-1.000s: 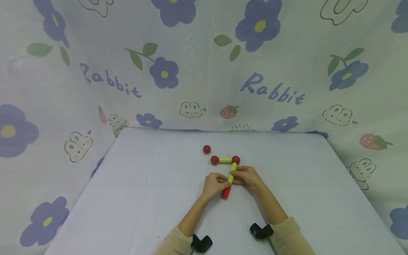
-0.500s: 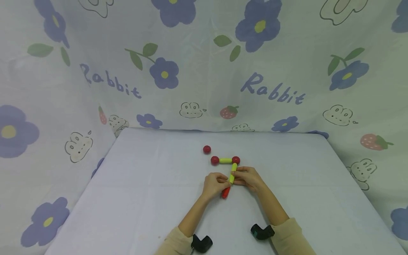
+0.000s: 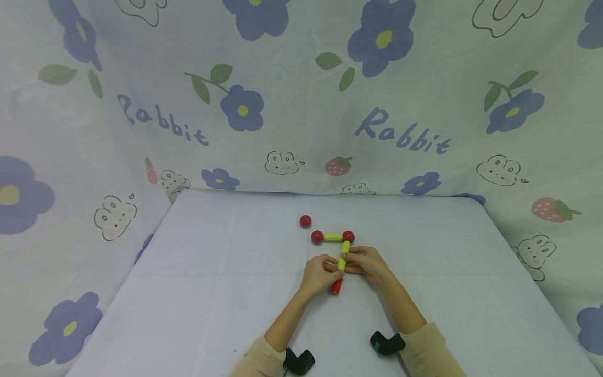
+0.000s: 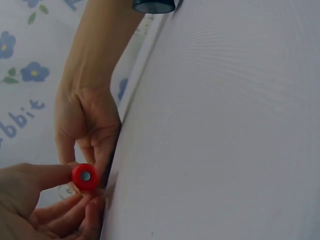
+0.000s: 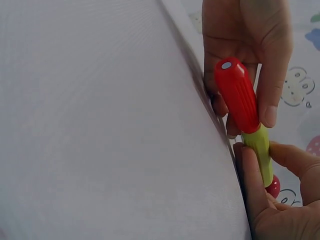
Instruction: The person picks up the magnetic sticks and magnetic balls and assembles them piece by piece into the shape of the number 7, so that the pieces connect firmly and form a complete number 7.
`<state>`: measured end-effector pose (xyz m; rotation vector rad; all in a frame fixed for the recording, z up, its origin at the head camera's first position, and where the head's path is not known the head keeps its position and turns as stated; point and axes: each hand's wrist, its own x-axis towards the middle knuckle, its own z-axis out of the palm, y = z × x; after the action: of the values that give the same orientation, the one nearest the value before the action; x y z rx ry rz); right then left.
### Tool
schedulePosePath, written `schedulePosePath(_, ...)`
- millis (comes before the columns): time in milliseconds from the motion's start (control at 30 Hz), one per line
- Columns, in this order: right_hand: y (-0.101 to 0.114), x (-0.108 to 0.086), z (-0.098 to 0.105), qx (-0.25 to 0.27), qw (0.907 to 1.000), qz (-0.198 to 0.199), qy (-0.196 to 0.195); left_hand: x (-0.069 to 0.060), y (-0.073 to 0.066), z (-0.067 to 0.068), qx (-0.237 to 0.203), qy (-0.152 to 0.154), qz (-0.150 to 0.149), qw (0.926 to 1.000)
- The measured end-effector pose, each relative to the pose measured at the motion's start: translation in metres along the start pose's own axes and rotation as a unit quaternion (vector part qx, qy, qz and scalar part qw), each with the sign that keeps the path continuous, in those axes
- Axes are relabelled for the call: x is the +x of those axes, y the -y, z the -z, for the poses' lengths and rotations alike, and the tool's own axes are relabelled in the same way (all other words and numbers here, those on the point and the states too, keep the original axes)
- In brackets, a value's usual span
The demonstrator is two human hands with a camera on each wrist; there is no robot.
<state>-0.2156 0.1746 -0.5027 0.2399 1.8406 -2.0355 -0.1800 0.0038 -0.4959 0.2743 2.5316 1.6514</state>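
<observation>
In the head view my left hand (image 3: 320, 275) pinches a red magnetic rod (image 3: 336, 286) with a round metal tip, seen end-on in the left wrist view. My right hand (image 3: 369, 263) holds a yellow-green magnetic rod (image 3: 344, 256) between thumb and fingers. The two rods meet end to end in the right wrist view, at a slight angle. At its far end the yellow-green rod touches a red ball (image 3: 348, 237). From that ball a second yellow-green rod (image 3: 333, 237) runs left to another red ball (image 3: 317, 237).
A loose red ball (image 3: 305, 221) lies just behind the joined pieces. White cloth covers the table (image 3: 226, 293), and a flower-and-rabbit printed curtain (image 3: 301, 104) rises behind and at the sides. Black wrist cameras (image 3: 388, 343) stick out from both sleeves.
My left hand has shifted slightly right, and the red rod's near end has swung a little right with it. My right hand, the balls and the yellow-green rods stay nearly still.
</observation>
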Motion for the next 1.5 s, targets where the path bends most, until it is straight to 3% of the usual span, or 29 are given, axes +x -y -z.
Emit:
schedulePosePath(167,-0.001,0.000,0.000,-0.001,1.0000,0.002,0.001,-0.001,0.001,-0.003,0.003,-0.002,-0.002,1.0000)
schedulePosePath(467,-0.001,-0.001,0.000,0.001,1.0000,0.003,0.001,0.004,-0.004,-0.006,0.024,-0.036,0.013,0.9990)
schedulePosePath(733,-0.001,0.000,0.000,-0.002,1.0000,0.003,0.004,0.004,-0.004,-0.003,0.043,-0.019,0.019,0.9987)
schedulePosePath(1000,0.000,0.001,-0.001,-0.005,0.9999,-0.005,-0.009,0.001,0.000,0.002,0.010,0.004,0.007,0.9999)
schedulePosePath(1133,0.001,0.001,-0.002,-0.001,0.9999,-0.011,-0.013,0.001,0.003,0.011,-0.004,-0.012,0.003,0.9999)
schedulePosePath(1267,0.001,0.001,-0.003,-0.005,0.9997,-0.013,-0.019,0.006,0.006,0.027,-0.008,-0.058,0.006,0.9983)
schedulePosePath(1500,0.002,-0.001,-0.002,-0.022,0.9995,-0.014,-0.020,0.031,0.014,0.065,-0.019,-0.123,0.011,0.9922)
